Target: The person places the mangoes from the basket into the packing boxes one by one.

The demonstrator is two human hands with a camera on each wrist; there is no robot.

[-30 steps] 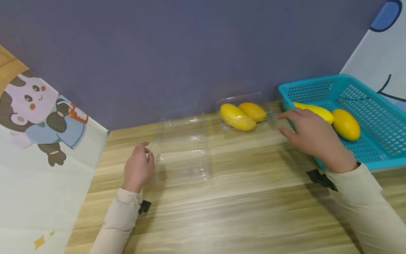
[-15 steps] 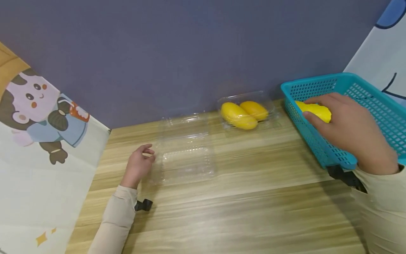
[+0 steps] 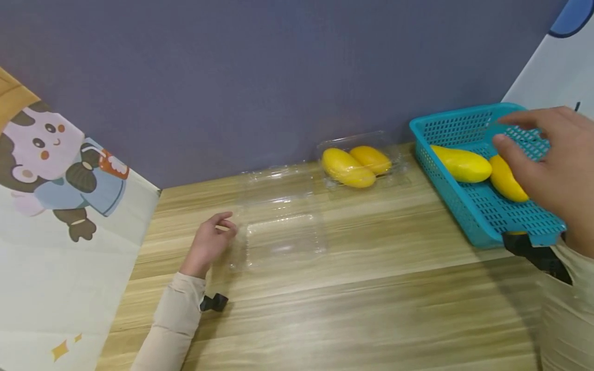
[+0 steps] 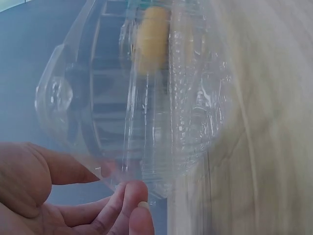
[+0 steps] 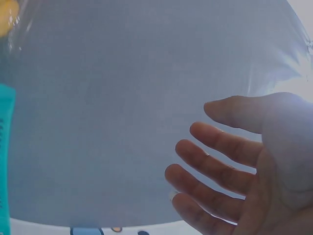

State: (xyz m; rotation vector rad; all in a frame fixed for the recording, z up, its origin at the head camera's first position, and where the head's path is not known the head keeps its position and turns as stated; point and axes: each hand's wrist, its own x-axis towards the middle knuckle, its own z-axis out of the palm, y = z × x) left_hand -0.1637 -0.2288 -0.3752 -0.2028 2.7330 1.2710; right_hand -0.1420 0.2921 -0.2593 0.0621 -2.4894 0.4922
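My left hand (image 3: 214, 241) is at the left edge of an open clear plastic clamshell box (image 3: 283, 237) lying on the table. Its fingers are loosely bent, with a gap to the thumb; in the left wrist view the fingertips (image 4: 137, 196) touch the box's edge. Over the right part of a teal basket (image 3: 464, 221) hovers my right hand (image 3: 566, 165), fingers apart and holding nothing. Inside the basket lie a long yellow mango (image 3: 466, 165) and a rounder one (image 3: 508, 180), partly hidden behind the hand.
A second clear box (image 3: 392, 167) containing two yellow mangoes (image 3: 348, 169) stands against the grey back wall (image 3: 278, 82), between the open box and the basket. A printed cartoon panel (image 3: 60, 165) borders the table (image 3: 325, 309) on the left.
My right hand went over the long mango, then moved right and up off it, leaving it in the basket. My left hand and the open box shifted slightly to the right together.
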